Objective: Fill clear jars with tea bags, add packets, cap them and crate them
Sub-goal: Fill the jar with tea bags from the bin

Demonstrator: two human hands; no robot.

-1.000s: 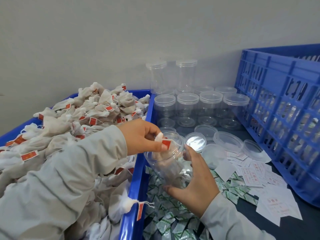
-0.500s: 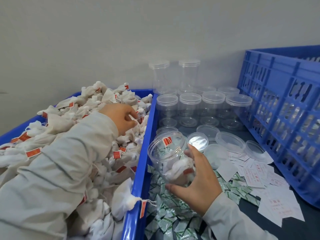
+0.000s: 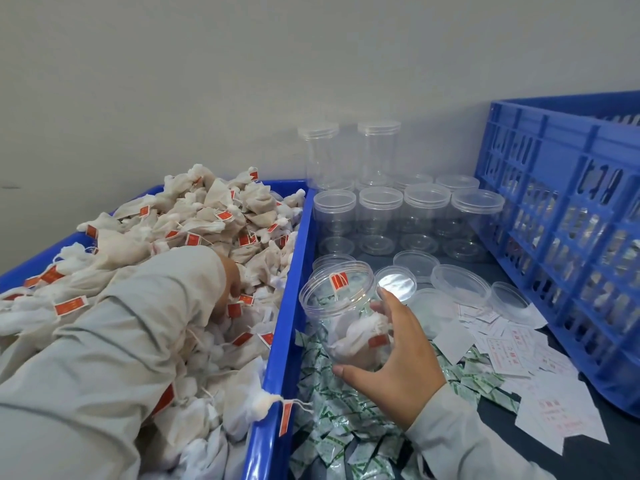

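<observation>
My right hand (image 3: 394, 362) grips an open clear jar (image 3: 341, 306), tilted toward the left, with a few white tea bags and red tags inside. My left hand (image 3: 231, 278) reaches down into the heap of tea bags (image 3: 214, 216) in the blue bin (image 3: 277, 341); its fingers are buried among the bags, so what they hold is hidden. Green-and-white packets (image 3: 332, 420) lie below the jar. Loose clear lids (image 3: 460, 282) lie to the right of the jar.
Empty capped jars (image 3: 381, 213) stand in rows at the back, two taller stacks (image 3: 346, 154) behind them. White paper slips (image 3: 512, 344) are scattered on the dark table. A tall blue crate (image 3: 568, 237) stands on the right.
My left hand left the jar mouth after dropping a tea bag in and moved left and down into the heap. The jar stayed in my right hand, tilting slightly more.
</observation>
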